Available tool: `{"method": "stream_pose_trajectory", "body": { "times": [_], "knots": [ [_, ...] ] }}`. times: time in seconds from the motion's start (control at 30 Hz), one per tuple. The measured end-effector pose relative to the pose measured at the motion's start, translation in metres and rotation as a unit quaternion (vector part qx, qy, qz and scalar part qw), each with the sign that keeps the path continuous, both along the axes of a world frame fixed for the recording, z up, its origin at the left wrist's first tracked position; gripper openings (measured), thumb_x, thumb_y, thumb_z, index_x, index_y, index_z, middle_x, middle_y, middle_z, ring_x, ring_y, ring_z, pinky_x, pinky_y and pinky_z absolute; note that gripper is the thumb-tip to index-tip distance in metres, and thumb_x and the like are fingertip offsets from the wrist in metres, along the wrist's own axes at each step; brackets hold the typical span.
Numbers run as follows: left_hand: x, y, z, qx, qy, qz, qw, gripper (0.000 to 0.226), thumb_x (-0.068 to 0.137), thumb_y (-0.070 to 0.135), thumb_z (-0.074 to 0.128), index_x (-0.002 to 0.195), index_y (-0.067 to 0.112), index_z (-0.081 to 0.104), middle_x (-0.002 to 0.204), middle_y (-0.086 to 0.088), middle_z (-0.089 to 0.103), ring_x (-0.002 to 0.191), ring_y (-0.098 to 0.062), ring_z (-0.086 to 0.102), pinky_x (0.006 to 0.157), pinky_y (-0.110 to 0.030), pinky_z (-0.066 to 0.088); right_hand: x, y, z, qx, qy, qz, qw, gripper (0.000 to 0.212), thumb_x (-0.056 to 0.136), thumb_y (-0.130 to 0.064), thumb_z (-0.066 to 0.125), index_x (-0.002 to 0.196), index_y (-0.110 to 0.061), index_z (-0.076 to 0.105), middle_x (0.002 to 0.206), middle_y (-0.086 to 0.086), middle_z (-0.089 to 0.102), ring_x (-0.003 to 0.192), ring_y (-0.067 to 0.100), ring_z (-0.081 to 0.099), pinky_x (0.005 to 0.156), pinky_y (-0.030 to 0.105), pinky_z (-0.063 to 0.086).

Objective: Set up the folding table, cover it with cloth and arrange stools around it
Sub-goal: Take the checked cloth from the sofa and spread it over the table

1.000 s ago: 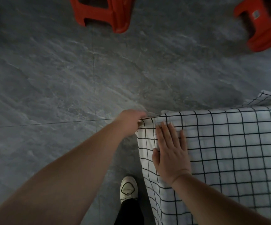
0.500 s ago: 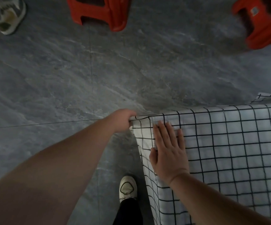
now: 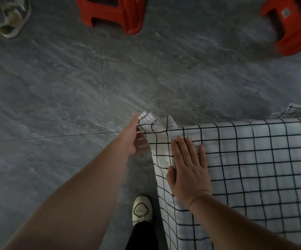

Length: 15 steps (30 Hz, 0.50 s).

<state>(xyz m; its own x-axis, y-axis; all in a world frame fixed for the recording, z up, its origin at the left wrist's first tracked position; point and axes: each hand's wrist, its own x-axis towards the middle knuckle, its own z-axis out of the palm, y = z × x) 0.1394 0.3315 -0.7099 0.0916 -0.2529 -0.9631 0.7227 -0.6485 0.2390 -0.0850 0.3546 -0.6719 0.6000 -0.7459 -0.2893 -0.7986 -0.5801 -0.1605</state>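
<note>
Cloth: white, ruled with a thin black grid of open squares; the lines bend where the corner hangs in folds. Stool, upper centre: plain orange-red, darker in its hollows. Second stool, upper right: the same orange-red, with a small grey label. Floor: dark grey tile, marbled with paler grey and whitish veins, crossed by fine dark joint lines. Shoe: off-white with dark trim. Trouser leg: black. Sandal, upper left: pale with darker patches, blurred.

Cloth at lower right; left stool and right stool beyond on floor
</note>
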Motion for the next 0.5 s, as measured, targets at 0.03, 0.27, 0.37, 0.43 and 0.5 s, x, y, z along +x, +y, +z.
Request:
{"method": "stream_pose_trajectory", "body": {
  "times": [0.03,0.27,0.37,0.43,0.5],
  "knots": [
    [0.004,-0.006,0.003,-0.005,-0.002,-0.026,1.0,0.049,0.09,0.065,0.056,0.08,0.018,0.067,0.065,0.0,0.063,0.062,-0.019,0.061,0.073,-0.043,0.059,0.0,0.0,0.0,0.002,0.001,0.0,1.0,0.076,0.095,-0.038,0.043,0.161,-0.015,0.013,0.168,0.003,0.004,0.156,0.021,-0.003,0.124,0.054,0.007],
    [0.021,-0.029,-0.001,0.096,-0.225,-0.026,0.969,0.037,0.093,0.007,0.054,0.13,0.005,0.056,0.122,-0.009,0.066,0.104,-0.027,0.067,0.08,-0.046,0.061,0.0,-0.001,0.002,0.019,0.005,-0.004,1.0,0.075,0.096,-0.039,0.038,0.162,-0.016,0.011,0.169,0.002,0.004,0.156,0.021,-0.006,0.124,0.054,0.006],
    [0.01,-0.022,0.021,-0.114,-0.5,-0.213,0.832,0.071,0.085,-0.006,0.049,0.147,0.026,0.039,0.151,0.005,0.036,0.129,-0.014,0.044,0.104,-0.029,0.045,0.0,-0.001,0.002,0.018,-0.002,-0.006,1.0,0.076,0.095,-0.039,0.039,0.162,-0.015,0.012,0.169,0.002,0.005,0.156,0.021,-0.004,0.124,0.054,0.006],
    [-0.006,-0.023,0.039,-0.309,-0.448,-0.41,0.731,0.085,0.077,-0.009,0.05,0.148,0.036,0.037,0.155,0.009,0.033,0.138,-0.009,0.034,0.114,-0.027,0.034,0.0,-0.001,0.002,0.016,-0.002,-0.004,1.0,0.076,0.095,-0.038,0.039,0.162,-0.015,0.012,0.169,0.002,0.004,0.156,0.022,-0.004,0.124,0.054,0.005],
    [-0.012,-0.023,0.031,-0.326,-0.366,-0.6,0.632,0.089,0.074,-0.002,0.057,0.148,0.041,0.035,0.158,0.012,0.029,0.142,-0.006,0.026,0.121,-0.032,0.023,0.001,-0.001,0.002,0.014,0.0,-0.003,1.0,0.076,0.094,-0.038,0.04,0.161,-0.015,0.014,0.169,0.002,0.006,0.156,0.022,-0.003,0.124,0.054,0.005]
  ]
}}
